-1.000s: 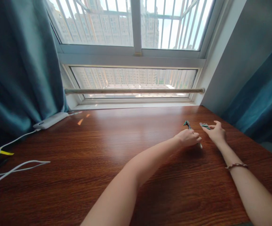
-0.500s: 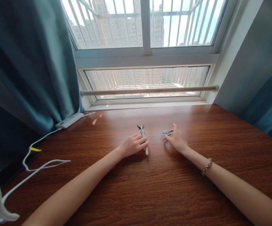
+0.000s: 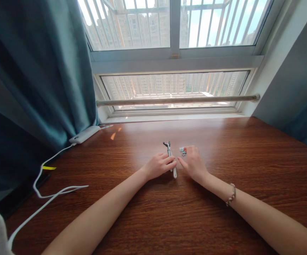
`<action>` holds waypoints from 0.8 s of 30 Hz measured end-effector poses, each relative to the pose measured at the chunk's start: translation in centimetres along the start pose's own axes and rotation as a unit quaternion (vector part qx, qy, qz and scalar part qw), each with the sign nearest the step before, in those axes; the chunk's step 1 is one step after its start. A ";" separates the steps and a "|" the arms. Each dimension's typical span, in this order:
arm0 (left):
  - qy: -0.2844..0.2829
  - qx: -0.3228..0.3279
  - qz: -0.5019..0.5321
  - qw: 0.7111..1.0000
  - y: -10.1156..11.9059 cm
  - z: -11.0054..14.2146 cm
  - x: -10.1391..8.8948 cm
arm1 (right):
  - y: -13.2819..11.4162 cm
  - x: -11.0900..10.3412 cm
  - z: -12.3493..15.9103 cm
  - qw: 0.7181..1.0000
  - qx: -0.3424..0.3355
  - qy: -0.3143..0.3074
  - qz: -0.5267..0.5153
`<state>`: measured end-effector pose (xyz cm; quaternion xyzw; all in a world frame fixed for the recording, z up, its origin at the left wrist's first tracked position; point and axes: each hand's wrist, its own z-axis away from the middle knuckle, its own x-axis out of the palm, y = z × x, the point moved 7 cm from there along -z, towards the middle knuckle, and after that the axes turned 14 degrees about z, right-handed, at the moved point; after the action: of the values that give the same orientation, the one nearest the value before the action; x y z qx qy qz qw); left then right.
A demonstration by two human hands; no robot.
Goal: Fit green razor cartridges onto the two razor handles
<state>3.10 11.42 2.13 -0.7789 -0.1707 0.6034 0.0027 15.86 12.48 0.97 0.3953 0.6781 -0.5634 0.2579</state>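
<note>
Your right hand (image 3: pixel 194 164) has closed in on the left since half a second ago: the gap between the two hands has shrunk, and the small green-and-red piece (image 3: pixel 183 151) that sat at your right fingertips now peeks out just beyond the right knuckles. Your left hand (image 3: pixel 158 165) has hardly shifted on the surface (image 3: pixel 153 219).

Your left fingers are curled round the slim white-handled tool (image 3: pixel 171 159), holding it down on the wood. Its long axis runs almost straight away from you, metal head at the far end beyond your fingertips, white tail end poking out on the near side, between the two hands. Your right fingers lie loosely bent over the small piece; whether they pinch it or only rest on it you cannot tell from here.

So the small piece lies just to the right of the tool's head, near it but apart, and your right hand is the nearer one to it. The tool's head sits to the left of your right fingertips.

Well off to the left of your left fingers, a white power bank (image 3: pixel 86 134) with its white cable (image 3: pixel 50 193) lies by the teal curtain (image 3: pixel 36 71).
</note>
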 end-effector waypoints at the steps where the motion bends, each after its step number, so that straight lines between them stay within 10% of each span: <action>1: 0.000 -0.006 -0.001 1.000 -0.1 0.1 0.0 | -0.4 0.6 0.5 0.999 0.000 -0.028 -0.032; 12: -0.001 -0.033 0.071 0.997 -0.3 -0.1 -0.1 | -1.7 4.2 2.1 0.926 0.091 -0.182 -0.317; 24: 0.029 -0.124 0.140 0.982 -1.8 0.0 0.7 | 0.1 4.0 0.9 0.926 0.134 -0.207 -0.287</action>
<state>2.78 13.35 1.85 -0.8067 -0.1329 0.5492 -0.1732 13.59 12.58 -2.51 0.0890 0.6123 -0.7681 0.1650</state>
